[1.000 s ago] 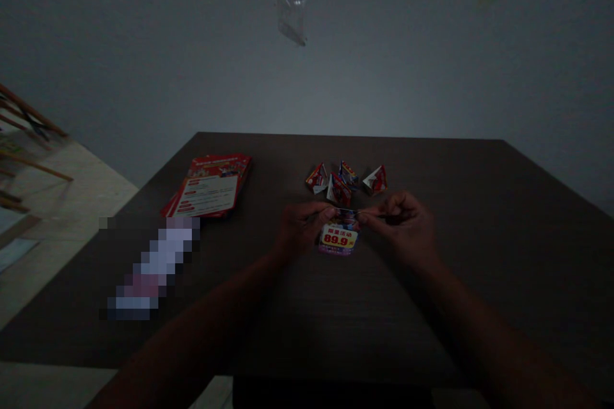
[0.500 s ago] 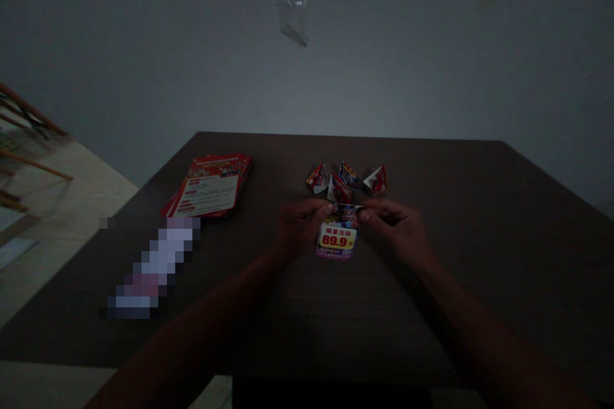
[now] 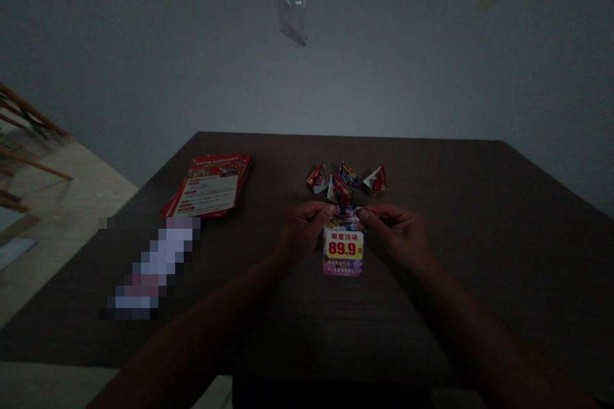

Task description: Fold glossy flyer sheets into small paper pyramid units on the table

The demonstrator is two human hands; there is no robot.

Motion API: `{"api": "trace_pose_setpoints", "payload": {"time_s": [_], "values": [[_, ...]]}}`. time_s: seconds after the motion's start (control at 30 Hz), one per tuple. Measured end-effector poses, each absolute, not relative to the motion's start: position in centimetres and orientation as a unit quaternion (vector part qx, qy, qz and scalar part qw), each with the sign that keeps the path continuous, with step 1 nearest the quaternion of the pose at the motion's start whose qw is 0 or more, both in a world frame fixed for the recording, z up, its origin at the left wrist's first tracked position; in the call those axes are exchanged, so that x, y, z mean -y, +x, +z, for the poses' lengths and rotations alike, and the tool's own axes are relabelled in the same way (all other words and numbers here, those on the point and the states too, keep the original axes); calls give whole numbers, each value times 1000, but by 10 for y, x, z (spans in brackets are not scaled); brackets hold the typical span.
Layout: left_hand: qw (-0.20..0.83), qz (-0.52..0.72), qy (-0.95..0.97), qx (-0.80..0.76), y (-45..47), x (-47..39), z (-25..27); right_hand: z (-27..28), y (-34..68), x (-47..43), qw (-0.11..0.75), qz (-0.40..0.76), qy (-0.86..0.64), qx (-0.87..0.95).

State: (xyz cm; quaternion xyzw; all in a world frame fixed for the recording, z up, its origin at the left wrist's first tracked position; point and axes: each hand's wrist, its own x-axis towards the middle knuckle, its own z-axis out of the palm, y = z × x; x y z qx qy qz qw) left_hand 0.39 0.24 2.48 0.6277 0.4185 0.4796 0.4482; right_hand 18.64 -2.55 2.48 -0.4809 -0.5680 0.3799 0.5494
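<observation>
Between my hands is a printed flyer (image 3: 343,252) with a yellow "89.9" price label, its lower part facing me. My left hand (image 3: 307,223) pinches its top left corner between thumb and fingers. At the top right corner my right hand (image 3: 394,225) pinches it the same way. Just beyond my fingertips stands a folded paper piece (image 3: 339,188), red and blue, pointed at the top. Similar folded papers stand around it: one at left (image 3: 317,179), one behind (image 3: 348,174), and one at right (image 3: 377,180).
A fanned stack of red and white flyers (image 3: 211,185) lies on the dark table (image 3: 455,172) at the left. Nearer me is a pixelated, blurred-out object (image 3: 158,268). A pale wall (image 3: 407,64) rises behind the table, with clear plastic (image 3: 293,6) hanging on it.
The flyer's lower part has swung toward me and slightly right, showing more of its printed face. My hands stay nearly in place, still pinching it. The folded papers have not moved.
</observation>
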Motion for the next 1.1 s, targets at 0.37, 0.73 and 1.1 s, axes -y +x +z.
{"api": "trace_pose_setpoints", "payload": {"time_s": [0.37,0.73,1.1], "values": [[480,483,592,-432,5,-2,24,30,186,25,509,447,-500,540],[511,429,619,-415,-3,-13,17,25,192,23,484,464,-506,543],[494,321,738,-329,2,-21,19,21,181,17,425,571,-450,540]]}}
